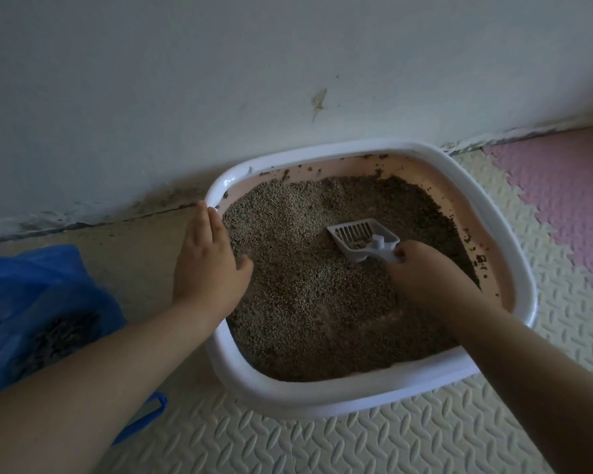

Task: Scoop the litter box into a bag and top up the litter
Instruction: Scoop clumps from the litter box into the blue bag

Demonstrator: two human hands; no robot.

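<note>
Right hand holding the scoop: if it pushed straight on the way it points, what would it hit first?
Probably the litter just ahead of the scoop, which the right hand aims toward the far left of the litter box; its pink inner wall would come next. Depth is unclear.

Parts in view: two hands and two forearms.
Left hand [208,268]: bare; smooth back, short rounded fingers, the thumb showing on its inner side.
Left forearm [100,371]: bare from the wrist to the lower left edge of the view, looming wider towards the camera.
Right hand [425,271]: bare; in shadow, knuckles rounded, fingers mostly hidden.
Right forearm [528,371]: bare from the wrist to the lower right edge.
Fine detail: nails too dim to make out.
</note>
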